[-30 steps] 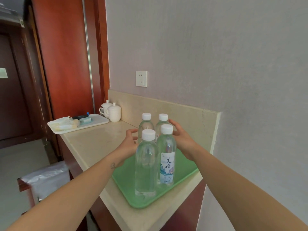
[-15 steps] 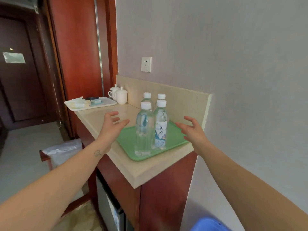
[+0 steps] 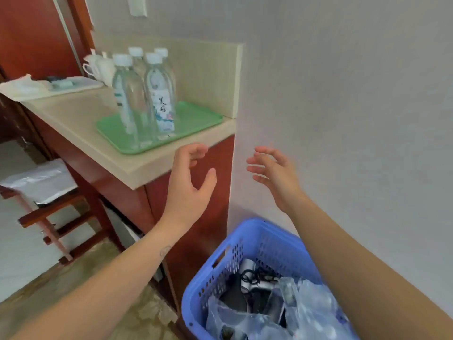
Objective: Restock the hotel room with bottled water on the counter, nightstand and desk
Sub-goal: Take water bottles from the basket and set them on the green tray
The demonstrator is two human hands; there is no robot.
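**Person's body, head view.** Left forearm [image 3: 110,278]: bare along the whole length in view, narrowing toward the wrist. Small dark line-drawn tattoo [image 3: 165,251]: a rounded, looped outline on the left forearm just short of the wrist, its detail too blurred to read. Left grip [image 3: 190,182]: a bare hand, its outline softened by blur. Right forearm [image 3: 355,253]: bare along its visible length, the nearer part in shadow. Right grip [image 3: 274,173]: a bare hand, its fingertips slightly blurred.
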